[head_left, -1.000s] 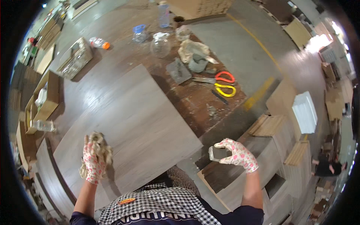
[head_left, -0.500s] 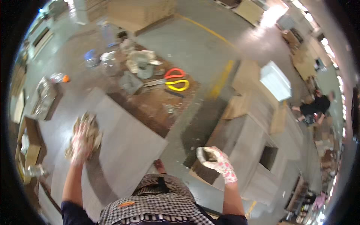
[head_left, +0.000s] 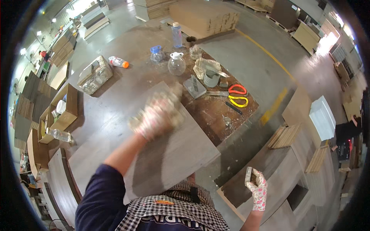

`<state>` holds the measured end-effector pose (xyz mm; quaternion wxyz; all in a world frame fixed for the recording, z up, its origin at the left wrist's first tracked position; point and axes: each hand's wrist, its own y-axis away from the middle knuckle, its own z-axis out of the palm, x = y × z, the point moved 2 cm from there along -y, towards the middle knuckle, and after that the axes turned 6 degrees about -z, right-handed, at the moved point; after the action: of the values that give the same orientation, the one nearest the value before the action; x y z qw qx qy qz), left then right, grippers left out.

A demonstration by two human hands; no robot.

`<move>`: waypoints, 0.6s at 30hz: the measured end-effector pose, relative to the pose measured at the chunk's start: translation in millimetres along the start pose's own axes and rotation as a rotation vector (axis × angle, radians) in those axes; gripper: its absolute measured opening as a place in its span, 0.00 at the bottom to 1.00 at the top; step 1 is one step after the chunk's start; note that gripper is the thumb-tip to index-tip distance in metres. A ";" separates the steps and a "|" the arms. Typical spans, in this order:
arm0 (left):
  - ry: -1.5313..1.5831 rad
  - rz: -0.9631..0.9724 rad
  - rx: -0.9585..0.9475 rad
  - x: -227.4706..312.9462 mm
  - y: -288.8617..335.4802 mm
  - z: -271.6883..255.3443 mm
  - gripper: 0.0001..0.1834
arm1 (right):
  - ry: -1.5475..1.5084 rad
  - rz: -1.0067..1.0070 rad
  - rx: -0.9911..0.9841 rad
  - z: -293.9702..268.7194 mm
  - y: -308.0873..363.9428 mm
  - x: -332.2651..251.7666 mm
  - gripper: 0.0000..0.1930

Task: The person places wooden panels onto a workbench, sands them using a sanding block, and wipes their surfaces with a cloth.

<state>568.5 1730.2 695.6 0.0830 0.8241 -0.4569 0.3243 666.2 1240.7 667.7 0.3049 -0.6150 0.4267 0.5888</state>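
Observation:
My left hand [head_left: 154, 119], in a white glove with a pink pattern and smeared by motion, presses a crumpled tan rag [head_left: 173, 96] at the far part of a grey-brown wood-grain panel [head_left: 189, 146]. At the right, my right hand [head_left: 259, 190] wears a floral glove. Its fingers close round a small pale block [head_left: 248, 175], whose exact kind I cannot make out; it is held up off any surface. Beyond the panel lie scissors [head_left: 238, 95] with one red and one yellow handle loop.
On the worktable [head_left: 216, 123] stand a clear round jar [head_left: 176, 64], a blue-capped jar [head_left: 157, 55], a tall bottle [head_left: 177, 36] and a wrapped block [head_left: 95, 75]. A cardboard box [head_left: 65, 109] is at left. Stacked panels [head_left: 269, 173] and a white foam block [head_left: 322, 117] stand at right.
My left hand has slid the rag away from me and to the right over the panel. The whole view has shifted; my right hand still holds the small block.

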 end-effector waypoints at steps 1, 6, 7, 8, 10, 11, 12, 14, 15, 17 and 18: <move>-0.781 0.021 0.130 -14.1 -18.2 -15.4 0.41 | -0.051 0.019 0.053 -3.1 5.2 -2.2 0.27; -0.734 0.314 -0.056 58.2 32.2 24.3 0.47 | -0.151 0.079 0.166 -4.1 18.6 -12.8 0.28; -1.002 0.504 -0.031 87.0 60.0 38.2 0.49 | -0.151 0.123 0.197 -3.6 19.8 -14.0 0.28; -0.522 0.494 -0.389 110.7 83.9 48.4 0.49 | -0.185 0.087 0.139 -1.9 18.2 -16.2 0.30; 0.100 0.227 -0.672 125.9 90.8 41.1 0.43 | -0.148 0.005 0.172 -1.8 16.3 -19.4 0.30; 0.077 0.112 -0.662 120.7 82.4 31.2 0.40 | -0.153 -0.057 0.136 -0.1 16.0 -20.8 0.31; -0.006 0.060 -0.522 114.6 70.6 19.6 0.37 | -0.062 -0.063 0.149 -0.7 14.9 -21.3 0.31; -0.456 0.244 -0.161 98.1 47.1 -1.3 0.37 | -0.160 -0.110 0.155 0.7 14.1 -22.1 0.30; -0.714 0.278 0.002 95.7 44.0 -3.0 0.37 | -0.208 -0.104 0.218 0.4 15.4 -22.1 0.30; -0.461 0.396 -0.275 106.7 60.9 9.5 0.40 | 0.013 -0.023 0.313 1.1 16.7 -21.8 0.29; -0.366 0.475 -0.441 115.8 78.9 21.3 0.42 | 0.000 -0.094 0.265 4.6 14.8 -23.7 0.29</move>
<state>557.7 1595.2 737.1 0.0980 0.7019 -0.7014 0.0757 652.4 1242.0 692.4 0.4110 -0.5886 0.4712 0.5124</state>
